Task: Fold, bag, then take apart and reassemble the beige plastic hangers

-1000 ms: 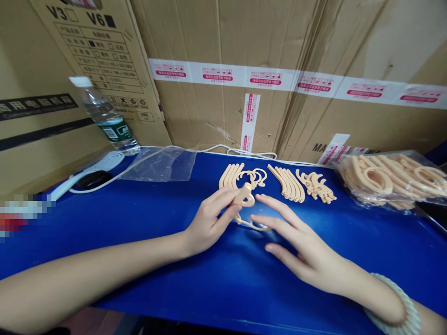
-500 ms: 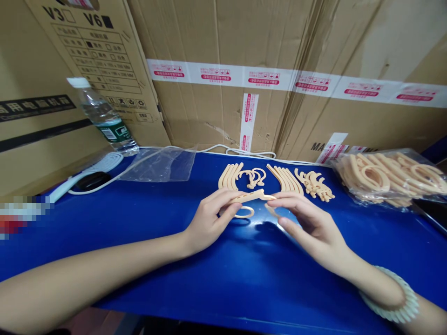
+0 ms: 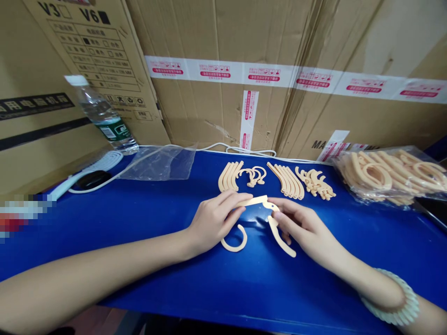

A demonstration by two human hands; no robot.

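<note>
L hand [image 3: 214, 216] holds a beige bar [image 3: 256, 201] btwn thumb and fingers, above the blue table [image 3: 195, 291]. R hand [image 3: 302, 224] pinches the bar's opp. end; a curved arm [image 3: 280, 239] hangs just below its fingertips. Joint, arm to bar: can't confirm from here, R fingers block the view. A C-shaped hook [image 3: 234, 249] shows just below L hand. Behind: 2 rows of curved pcs [image 3: 227, 177], w/ loose hooks [image 3: 259, 168] beside the L row, small pcs [image 3: 314, 180] beside the R. Bagged parts [image 3: 380, 174] lie far R.
</note>
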